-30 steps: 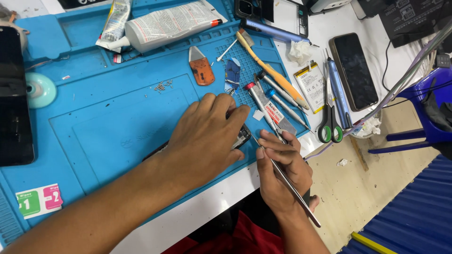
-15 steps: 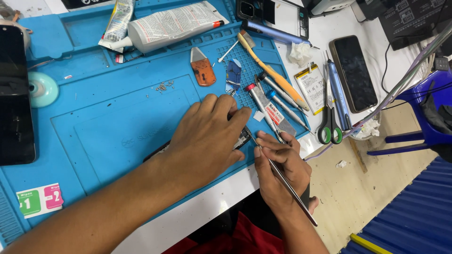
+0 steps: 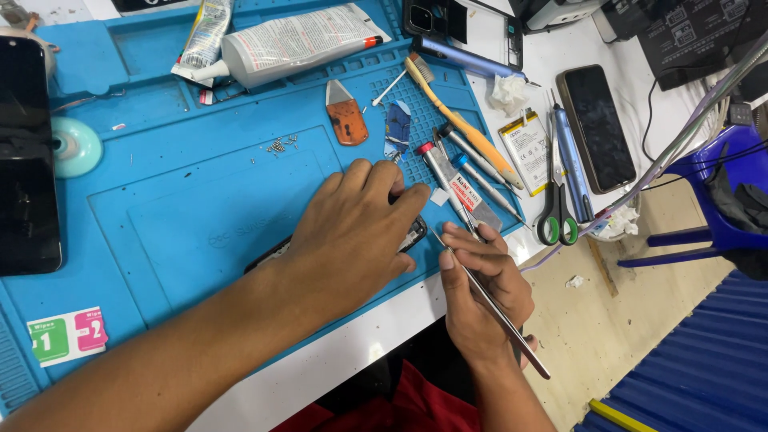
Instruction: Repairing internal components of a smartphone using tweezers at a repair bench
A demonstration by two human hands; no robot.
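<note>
My left hand lies flat, fingers spread, over a dark phone on the blue work mat, pressing it down; only the phone's edges show. My right hand pinches long metal tweezers like a pen. Their tip points at the phone's right end, just beside my left fingertips. What the tip touches is hidden.
Screwdrivers, a toothbrush, scissors, a battery and a black phone lie to the right. Glue tubes, an orange pry tool and tiny screws lie behind. Another dark phone lies at far left.
Almost nothing: the left hand stays pressed on the phone, and the right hand with the tweezers has shifted very slightly at the phone's right end.
</note>
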